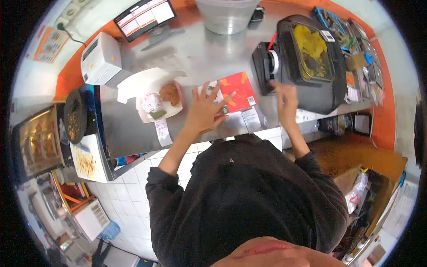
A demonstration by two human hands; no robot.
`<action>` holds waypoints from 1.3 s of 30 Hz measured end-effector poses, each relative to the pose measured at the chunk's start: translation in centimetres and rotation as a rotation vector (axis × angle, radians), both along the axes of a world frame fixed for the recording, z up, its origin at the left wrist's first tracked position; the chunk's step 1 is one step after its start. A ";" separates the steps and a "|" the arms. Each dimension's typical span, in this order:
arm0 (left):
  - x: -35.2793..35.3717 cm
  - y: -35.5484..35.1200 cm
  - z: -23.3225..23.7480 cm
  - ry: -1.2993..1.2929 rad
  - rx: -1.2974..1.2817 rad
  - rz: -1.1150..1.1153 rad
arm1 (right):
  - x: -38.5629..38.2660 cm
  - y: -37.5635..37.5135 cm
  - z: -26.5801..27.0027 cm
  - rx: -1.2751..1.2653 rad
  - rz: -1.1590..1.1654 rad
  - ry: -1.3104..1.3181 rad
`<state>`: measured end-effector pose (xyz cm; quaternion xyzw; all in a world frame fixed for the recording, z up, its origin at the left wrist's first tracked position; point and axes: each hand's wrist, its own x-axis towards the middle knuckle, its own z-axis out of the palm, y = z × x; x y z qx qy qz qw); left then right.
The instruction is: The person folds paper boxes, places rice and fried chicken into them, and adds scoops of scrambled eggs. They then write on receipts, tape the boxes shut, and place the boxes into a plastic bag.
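My left hand [207,109] lies with spread fingers on a closed red and white box [238,91] at the counter's front edge. Receipts [251,119] stick out below that box. My right hand [286,100] is raised beside the black tape dispenser [263,69], its fingers bent together; what they hold, if anything, is too small to make out. To the left, an open white box [138,86] holds a brown fried piece [169,94] and a wrapped round item [152,103]. A receipt [163,132] hangs from its front.
A monitor [145,18] and a white printer [101,60] stand at the back left. A large clear bucket [227,15] is at the back. On the right, a container with yellow food [312,51] rests on a black bag [311,95].
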<state>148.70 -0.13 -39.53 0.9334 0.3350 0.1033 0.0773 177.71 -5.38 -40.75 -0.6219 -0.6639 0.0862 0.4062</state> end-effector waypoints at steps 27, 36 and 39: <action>0.1 0.1 -0.6 -0.039 0.025 0.031 | -0.7 -4.1 -4.7 -0.373 -0.393 0.587; 0.0 -0.1 -0.7 -0.046 0.044 0.050 | -13.1 -2.8 -3.4 -0.448 0.022 1.194; 0.0 -0.2 -1.3 -0.058 0.058 0.054 | -12.4 -3.0 -4.9 -0.416 -0.037 1.038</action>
